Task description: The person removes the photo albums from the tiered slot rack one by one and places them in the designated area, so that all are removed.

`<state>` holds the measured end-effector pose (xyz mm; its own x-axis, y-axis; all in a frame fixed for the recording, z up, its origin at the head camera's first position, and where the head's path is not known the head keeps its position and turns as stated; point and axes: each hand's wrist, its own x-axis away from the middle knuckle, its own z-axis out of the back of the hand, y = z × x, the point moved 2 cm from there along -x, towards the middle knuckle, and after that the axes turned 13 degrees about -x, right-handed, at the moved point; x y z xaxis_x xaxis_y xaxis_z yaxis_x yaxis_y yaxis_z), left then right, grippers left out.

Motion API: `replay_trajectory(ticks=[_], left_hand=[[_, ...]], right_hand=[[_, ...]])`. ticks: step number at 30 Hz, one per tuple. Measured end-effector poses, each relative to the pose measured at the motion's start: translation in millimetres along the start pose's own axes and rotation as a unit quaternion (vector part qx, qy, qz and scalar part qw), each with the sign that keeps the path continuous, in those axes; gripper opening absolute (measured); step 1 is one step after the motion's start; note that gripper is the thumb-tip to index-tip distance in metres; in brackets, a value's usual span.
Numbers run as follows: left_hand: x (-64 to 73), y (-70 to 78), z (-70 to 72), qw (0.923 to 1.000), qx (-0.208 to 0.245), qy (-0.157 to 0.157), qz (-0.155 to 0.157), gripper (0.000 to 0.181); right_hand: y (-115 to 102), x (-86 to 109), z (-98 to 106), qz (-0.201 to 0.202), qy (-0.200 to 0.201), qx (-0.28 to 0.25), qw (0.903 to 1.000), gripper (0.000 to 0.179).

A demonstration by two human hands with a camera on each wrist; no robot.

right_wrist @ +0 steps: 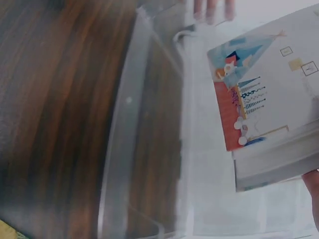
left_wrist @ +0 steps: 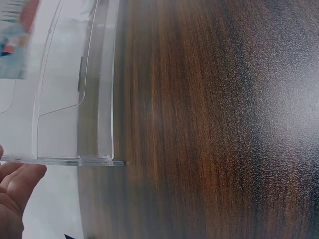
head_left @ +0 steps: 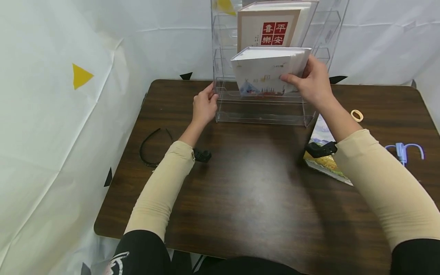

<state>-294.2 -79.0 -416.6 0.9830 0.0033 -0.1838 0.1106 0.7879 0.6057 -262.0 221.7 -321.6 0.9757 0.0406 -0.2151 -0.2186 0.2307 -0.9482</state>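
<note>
A clear acrylic tiered rack [head_left: 261,117] stands at the back of the table. My right hand [head_left: 311,82] grips the right side of a white book [head_left: 261,70] with a small tent drawing on its cover, thumb on the front. That book is held in front of the rack's middle tiers; whether it touches a tier I cannot tell. Behind it, a beige book [head_left: 251,28] with red character squares sits in an upper tier. With its fingers at the rack's left side panel, my left hand [head_left: 205,105] holds that edge; the left wrist view shows the fingers [left_wrist: 25,181] behind the panel.
On the left of the table lies a black headband [head_left: 141,149]. To the right are a colourful book [head_left: 323,162] partly under my right forearm, a roll of tape [head_left: 356,115] and a blue plastic clip-like item [head_left: 401,152]. White sheeting [head_left: 165,46] hangs behind the table.
</note>
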Motion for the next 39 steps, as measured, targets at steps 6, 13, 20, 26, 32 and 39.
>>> replay_trajectory(ticks=[6,13,20,26,32,39], left_hand=[[1.4,-0.5,0.1,1.0,0.007,-0.003,-0.003,0.044],[2.1,-1.6,1.5,1.0,-0.001,-0.005,0.008,0.044],[4.1,-1.9,0.2,1.0,0.003,-0.004,0.004,0.044],[6.3,-1.8,1.1,0.9999,-0.001,0.006,-0.012,0.043],[2.9,-3.1,0.8,1.0,0.001,0.007,-0.003,0.044],[2.7,-4.3,-0.6,1.0,0.003,-0.004,0.006,0.045]], right_hand=[[-26.1,24.9,15.3,0.049,0.025,-0.049,0.9973,0.048],[-32.6,83.7,34.1,-0.063,0.012,-0.129,0.9895,0.049],[9.6,162.0,51.0,-0.203,-0.068,-0.108,0.971,0.033],[44.5,226.3,74.0,-0.282,-0.114,-0.08,0.9494,0.018],[69.7,268.8,75.9,-0.355,-0.114,-0.166,0.913,0.02],[85.7,294.5,66.7,-0.396,-0.133,-0.186,0.8891,0.02]])
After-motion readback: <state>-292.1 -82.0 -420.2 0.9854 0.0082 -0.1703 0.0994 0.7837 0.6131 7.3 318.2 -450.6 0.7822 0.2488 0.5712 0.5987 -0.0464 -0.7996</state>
